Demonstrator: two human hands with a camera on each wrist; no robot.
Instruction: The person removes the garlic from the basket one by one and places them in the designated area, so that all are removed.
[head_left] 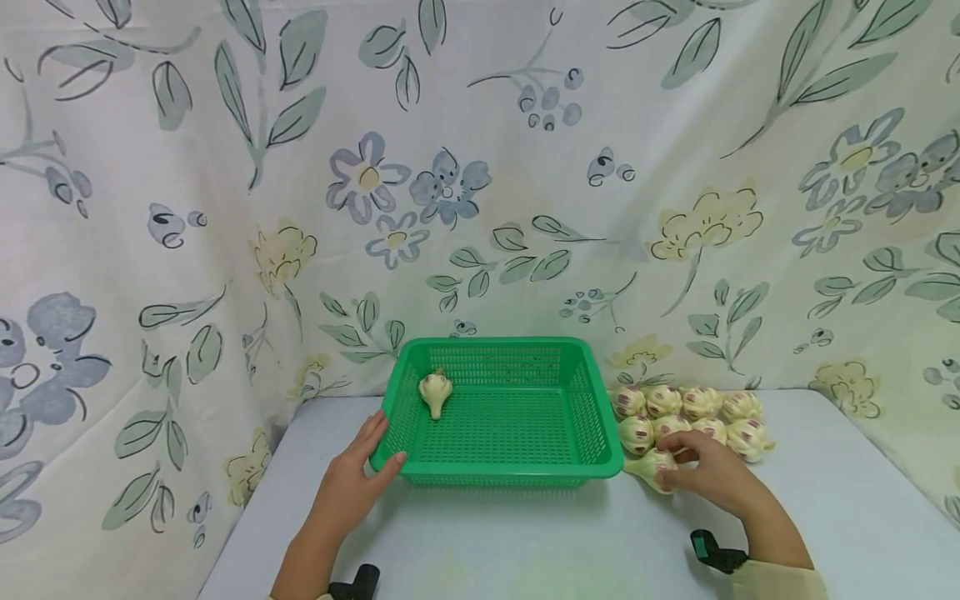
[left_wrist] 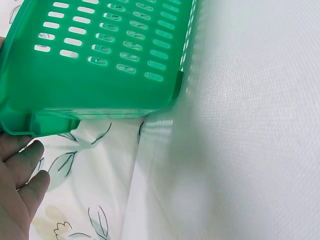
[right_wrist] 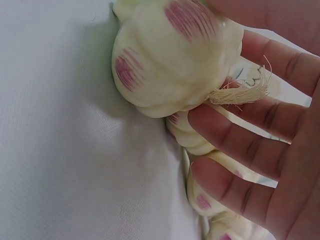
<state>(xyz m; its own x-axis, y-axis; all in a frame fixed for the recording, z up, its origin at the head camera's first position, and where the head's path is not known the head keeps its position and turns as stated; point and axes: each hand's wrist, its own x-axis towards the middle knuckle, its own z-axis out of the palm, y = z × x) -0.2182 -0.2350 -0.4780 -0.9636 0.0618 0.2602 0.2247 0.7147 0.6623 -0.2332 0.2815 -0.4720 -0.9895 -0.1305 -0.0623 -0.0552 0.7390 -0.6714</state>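
A green plastic basket [head_left: 495, 468] stands on the table with one garlic bulb [head_left: 436, 392] lying in it near the left wall. My left hand [head_left: 356, 477] touches the basket's front left corner, thumb at the front and fingers along the side. In the left wrist view the fingers [left_wrist: 31, 162] look relaxed by the rim. To the basket's right, my right hand [head_left: 708, 473] pinches another garlic bulb [head_left: 654, 469] between thumb and fingers. That garlic bulb [right_wrist: 170, 55] shows purple streaks and a tuft of pale roots in the right wrist view.
Two rows of garlic bulbs [head_left: 702, 402] sit close together right of the basket, just beyond my right hand. A white cloth covers the table [head_left: 510, 550]. Behind it hangs a floral curtain [head_left: 495, 208].
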